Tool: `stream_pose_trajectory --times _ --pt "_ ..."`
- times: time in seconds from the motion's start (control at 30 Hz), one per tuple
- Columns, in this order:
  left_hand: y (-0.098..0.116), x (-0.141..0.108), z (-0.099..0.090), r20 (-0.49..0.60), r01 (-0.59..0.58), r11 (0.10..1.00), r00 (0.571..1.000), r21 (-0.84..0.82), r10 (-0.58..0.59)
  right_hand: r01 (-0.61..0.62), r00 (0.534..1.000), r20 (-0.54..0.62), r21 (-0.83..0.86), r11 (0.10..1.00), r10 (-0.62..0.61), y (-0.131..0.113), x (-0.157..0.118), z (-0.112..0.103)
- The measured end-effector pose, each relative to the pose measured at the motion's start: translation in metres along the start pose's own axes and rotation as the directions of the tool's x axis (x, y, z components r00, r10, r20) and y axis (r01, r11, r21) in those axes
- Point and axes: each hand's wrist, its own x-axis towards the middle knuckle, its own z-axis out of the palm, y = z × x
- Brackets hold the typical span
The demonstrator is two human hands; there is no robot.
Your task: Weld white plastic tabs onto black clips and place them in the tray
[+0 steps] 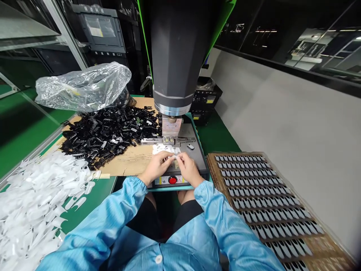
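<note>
My left hand [156, 166] and my right hand [189, 169] meet above the front of the machine's base, fingertips pinched together. Between them is a small white plastic piece [175, 156], mostly covered by my fingers. Just behind my hands, several white pieces [165, 149] lie on the grey base plate [200, 160]. A metal fixture [168, 140] sits under the machine head [173, 67], behind those pieces. One small grey-and-black oval part [190, 146] rests to the right of the fixture. A red button [172, 180] is on the front panel below my hands.
Black clip-like parts [113, 131] are heaped on cardboard [135, 160] at left, beside a clear plastic bag [84, 86]. White plastic pieces [36, 199] pile up at front left. Stacked trays [218, 180] of grey-and-black parts stand at right, near a wall [282, 113].
</note>
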Motion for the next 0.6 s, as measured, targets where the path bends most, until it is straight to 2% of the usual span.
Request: stream_pose_trajectory --times 0.1,0.17,0.23,0.33,0.37,0.43,0.53,0.6 --pt "-0.009 0.005 -0.001 -0.031 0.093 0.98 0.995 -0.175 -0.1 -0.034 0.999 -0.013 0.11 0.993 0.036 0.0 0.007 0.001" --pt "-0.018 0.01 -0.008 -0.092 0.133 0.97 0.984 -0.202 -0.154 -0.022 0.996 -0.086 0.069 0.997 0.028 0.004 0.017 0.001" --pt "-0.028 0.021 -0.018 -0.185 0.133 0.981 0.97 -0.145 -0.159 0.017 0.982 -0.185 -0.046 0.999 -0.025 0.011 0.031 0.001" --pt "-0.04 0.043 -0.03 -0.274 0.069 0.994 0.961 0.083 -0.044 0.057 0.961 -0.253 -0.219 0.974 -0.113 0.018 0.057 0.007" --pt "-0.043 0.051 -0.031 -0.259 0.042 0.983 0.966 0.179 0.006 0.057 0.96 -0.248 -0.272 0.961 -0.127 0.019 0.065 0.01" --pt "-0.048 0.065 -0.03 -0.162 -0.017 0.933 0.983 0.36 0.081 0.043 0.969 -0.209 -0.39 0.92 -0.134 0.019 0.079 0.017" --pt "-0.051 0.078 -0.024 0.017 -0.106 0.831 0.993 0.547 0.116 0.021 0.99 -0.102 -0.559 0.829 -0.094 0.016 0.089 0.025" --pt "-0.051 0.079 -0.021 0.08 -0.15 0.772 0.989 0.618 0.128 0.028 0.997 -0.039 -0.632 0.774 -0.068 0.011 0.088 0.028"
